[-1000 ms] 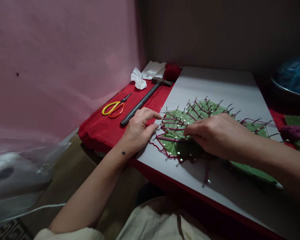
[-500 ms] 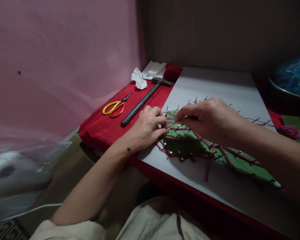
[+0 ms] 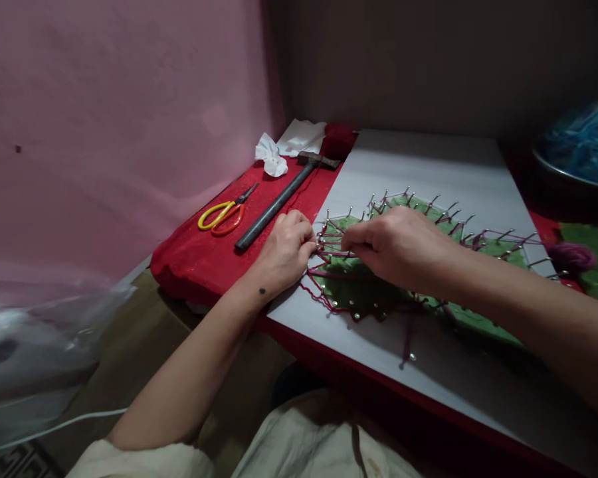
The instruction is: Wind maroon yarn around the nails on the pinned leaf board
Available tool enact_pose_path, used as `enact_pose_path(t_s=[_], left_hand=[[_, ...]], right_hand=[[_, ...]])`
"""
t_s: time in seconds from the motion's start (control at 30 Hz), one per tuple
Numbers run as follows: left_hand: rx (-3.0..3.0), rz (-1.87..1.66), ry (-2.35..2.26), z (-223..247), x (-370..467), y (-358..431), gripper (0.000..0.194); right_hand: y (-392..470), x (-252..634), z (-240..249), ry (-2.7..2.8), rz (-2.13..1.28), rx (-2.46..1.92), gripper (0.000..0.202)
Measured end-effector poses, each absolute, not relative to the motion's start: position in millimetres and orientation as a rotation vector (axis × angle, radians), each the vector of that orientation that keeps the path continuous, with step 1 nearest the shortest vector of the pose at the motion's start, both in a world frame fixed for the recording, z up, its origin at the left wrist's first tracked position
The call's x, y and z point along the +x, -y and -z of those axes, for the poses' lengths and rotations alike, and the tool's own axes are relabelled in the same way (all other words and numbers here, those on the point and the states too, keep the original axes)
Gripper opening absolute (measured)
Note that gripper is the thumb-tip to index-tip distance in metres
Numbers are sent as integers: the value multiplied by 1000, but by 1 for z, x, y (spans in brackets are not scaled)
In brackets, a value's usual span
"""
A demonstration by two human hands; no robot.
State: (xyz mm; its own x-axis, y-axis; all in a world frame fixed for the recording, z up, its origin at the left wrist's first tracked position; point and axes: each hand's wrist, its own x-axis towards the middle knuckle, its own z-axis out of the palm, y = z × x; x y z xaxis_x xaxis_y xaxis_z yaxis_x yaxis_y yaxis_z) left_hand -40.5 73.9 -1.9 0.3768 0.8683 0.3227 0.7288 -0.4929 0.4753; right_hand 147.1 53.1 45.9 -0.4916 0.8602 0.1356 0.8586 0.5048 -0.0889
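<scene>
A white board (image 3: 423, 149) carries a green leaf-like shape (image 3: 351, 285) edged with several upright nails. Purple yarn (image 3: 336, 273) runs in strands between the nails. At the left tip of the shape, my left hand (image 3: 290, 249) is closed, thumb and forefinger pinched at yarn beside the nails. My right hand (image 3: 398, 242) hovers over the middle of the shape with its fingers pinched on a strand of yarn, the fingertips partly hidden. Yarn strands span the gap between both hands. A purple yarn ball (image 3: 573, 257) lies beyond the board's right edge.
On the red cloth (image 3: 189, 265) to the left lie scissors (image 3: 224, 216) with yellow and orange handles, a hammer (image 3: 279, 202) and crumpled white tissue (image 3: 270, 156). A bowl (image 3: 568, 174) of blue stringy material stands at right. A pink wall (image 3: 129, 99) borders the left.
My right hand has moved slightly left and down, still pinching. My left fingers have drawn closer together at the left tip. The view has shifted a little.
</scene>
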Motion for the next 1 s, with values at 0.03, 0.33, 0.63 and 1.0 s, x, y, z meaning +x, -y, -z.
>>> enact_pose_path(t_s=[0.03, 0.33, 0.63, 1.0], left_hand=[[2404, -777, -1385, 1, -41, -76, 16], [2259, -714, -1241, -8, -55, -77, 7], [2496, -743, -1297, -15, -46, -64, 2], [2790, -817, -1124, -14, -36, -69, 11]], right_hand=[[-51, 149, -48, 2598, -16, -1500, 28], [-31, 175, -39, 2796, 6, -1446, 27], [-34, 183, -36, 2629, -36, -1521, 29], [-42, 185, -36, 2539, -48, -1623, 28]])
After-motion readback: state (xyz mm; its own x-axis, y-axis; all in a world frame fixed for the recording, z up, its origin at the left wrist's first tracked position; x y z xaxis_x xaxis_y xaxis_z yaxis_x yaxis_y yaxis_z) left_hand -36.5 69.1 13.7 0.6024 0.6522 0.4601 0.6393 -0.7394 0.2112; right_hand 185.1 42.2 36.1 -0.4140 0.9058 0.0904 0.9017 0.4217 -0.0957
